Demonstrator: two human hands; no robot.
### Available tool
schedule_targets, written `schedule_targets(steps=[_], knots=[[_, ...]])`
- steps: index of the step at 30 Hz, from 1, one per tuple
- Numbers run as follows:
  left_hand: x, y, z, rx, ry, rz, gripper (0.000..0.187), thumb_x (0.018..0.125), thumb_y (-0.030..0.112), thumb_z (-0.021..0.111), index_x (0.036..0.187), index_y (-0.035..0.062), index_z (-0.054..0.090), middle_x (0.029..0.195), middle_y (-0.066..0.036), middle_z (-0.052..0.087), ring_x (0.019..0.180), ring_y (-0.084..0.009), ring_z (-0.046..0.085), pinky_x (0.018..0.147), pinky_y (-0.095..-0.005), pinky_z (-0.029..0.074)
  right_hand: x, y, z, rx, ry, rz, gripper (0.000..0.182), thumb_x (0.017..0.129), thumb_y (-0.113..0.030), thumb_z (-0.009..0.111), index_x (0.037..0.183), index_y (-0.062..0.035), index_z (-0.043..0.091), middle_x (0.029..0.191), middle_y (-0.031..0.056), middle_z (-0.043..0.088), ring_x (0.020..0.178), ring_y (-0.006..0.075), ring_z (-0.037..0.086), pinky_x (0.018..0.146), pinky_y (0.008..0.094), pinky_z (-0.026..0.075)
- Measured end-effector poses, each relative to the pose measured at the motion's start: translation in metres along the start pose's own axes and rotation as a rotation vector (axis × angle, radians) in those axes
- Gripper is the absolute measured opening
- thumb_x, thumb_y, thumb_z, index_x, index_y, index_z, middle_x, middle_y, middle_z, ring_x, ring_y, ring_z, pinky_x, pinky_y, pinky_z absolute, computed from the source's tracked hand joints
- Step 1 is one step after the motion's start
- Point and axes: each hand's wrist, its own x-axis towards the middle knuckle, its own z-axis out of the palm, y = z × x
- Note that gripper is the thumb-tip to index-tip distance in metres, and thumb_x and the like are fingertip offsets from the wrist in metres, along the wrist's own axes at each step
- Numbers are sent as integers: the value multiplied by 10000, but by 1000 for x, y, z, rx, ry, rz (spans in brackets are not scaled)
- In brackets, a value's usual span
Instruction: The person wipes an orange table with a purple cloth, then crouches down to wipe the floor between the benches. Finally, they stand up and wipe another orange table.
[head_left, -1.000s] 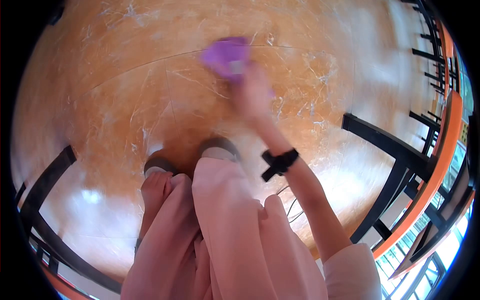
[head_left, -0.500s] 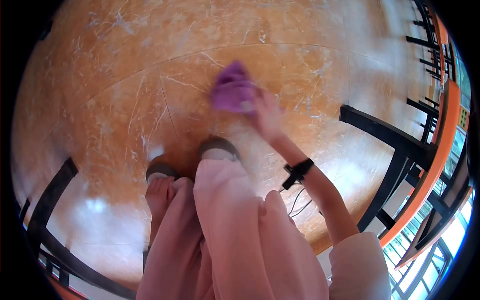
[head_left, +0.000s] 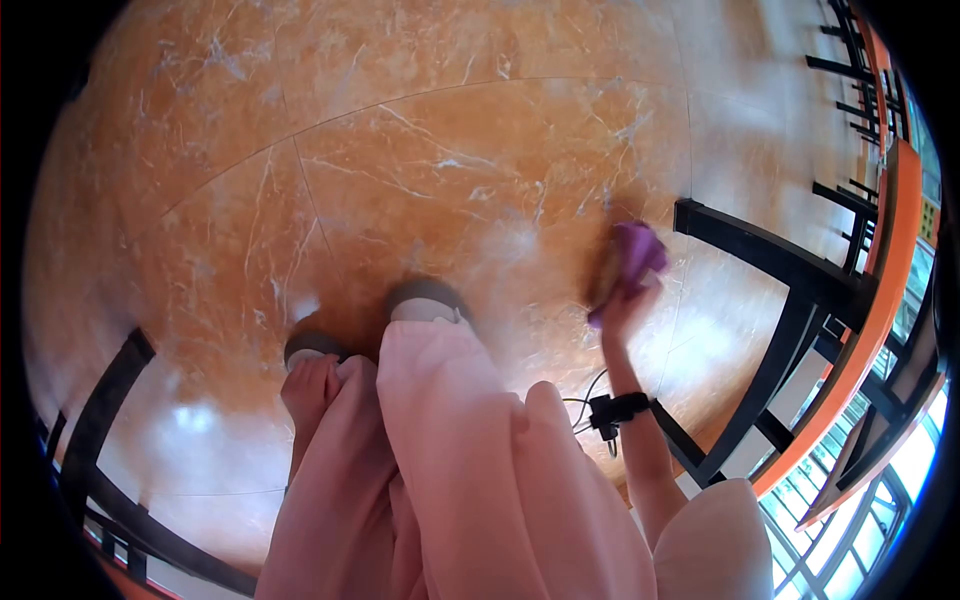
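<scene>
My right hand (head_left: 632,303) is closed on a purple cloth (head_left: 640,252), low at the glossy orange-brown marbled floor (head_left: 400,180). Part of the cloth hangs out past the fingers, and motion blurs both. Around the right wrist sits a black strap with a small device (head_left: 608,410) and a thin cable. My left hand (head_left: 310,388) rests by my left shin, its fingers curled at the pink trouser leg (head_left: 335,470); whether it grips the fabric I cannot make out.
My dark shoes (head_left: 425,294) stand on the floor below the knees. To the right is a black metal table leg (head_left: 760,240) under an orange-edged tabletop (head_left: 895,220). Another black leg (head_left: 110,390) stands at the left. More furniture and windows appear at the far right.
My right hand has swept the purple cloth rightward and somewhat nearer to me, towards the black table leg. My left hand stays by the shin.
</scene>
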Motion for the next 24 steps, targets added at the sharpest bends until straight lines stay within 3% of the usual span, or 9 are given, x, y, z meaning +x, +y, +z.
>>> schedule_targets(steps=[1,4,7,13,15,17,19,21,24], knots=[[-1,-2,2,13,12,8,86,721,72,562,791,91,608,675,-66,567,604,-230,551,534,-328,453,-14,-20,18,67,-7,-146,490,782,-150,564,1202,19,375,1123,214,446,1050,375,431,895,428,346],[2,4,2,-7,18,-7,88,713,70,565,788,91,607,677,-65,569,611,-230,557,542,-326,458,-26,-134,6,244,-468,-317,554,694,-30,559,1210,20,363,1122,237,441,993,406,448,823,413,397],[5,8,-4,-21,10,-36,92,711,65,565,792,88,603,683,-64,573,621,-232,562,551,-325,463,-35,-180,5,456,-514,-589,594,639,-73,591,1201,-23,406,1091,162,472,950,344,470,770,425,395],[2,3,0,-6,19,-29,106,707,59,567,803,86,604,678,-66,572,627,-233,563,551,-325,463,-62,-105,16,111,-519,-859,542,666,-71,581,1188,-44,436,1098,145,473,968,342,458,831,421,363],[1,5,-3,-14,16,-20,106,707,62,567,803,87,604,675,-65,571,624,-230,561,545,-323,461,-53,-63,7,50,-516,-915,565,596,-72,596,1136,-8,442,1076,192,451,948,371,449,802,457,378],[3,8,-3,27,-17,-49,98,713,68,564,801,86,604,673,-63,570,615,-225,557,535,-321,456,-34,-25,-2,18,-471,-705,541,636,-79,578,1147,3,420,1099,215,444,976,396,448,822,460,378],[1,5,-1,27,-9,-44,93,716,72,564,800,87,604,673,-61,570,612,-221,555,532,-320,454,-16,4,-7,-209,-323,-264,488,710,-103,551,1156,20,397,1124,242,433,1014,426,437,845,462,376],[2,4,-1,23,-2,-29,89,720,76,564,798,88,603,673,-58,571,609,-218,554,529,-320,453,12,27,6,-268,-30,33,494,746,-115,558,1196,-10,383,1122,220,437,1036,403,440,804,497,385],[3,4,-1,47,-7,-21,81,724,79,564,794,90,603,678,-56,573,611,-217,555,532,-319,454,35,12,10,-239,123,134,491,761,-145,559,1195,1,381,1110,228,440,1008,395,464,796,469,401]])
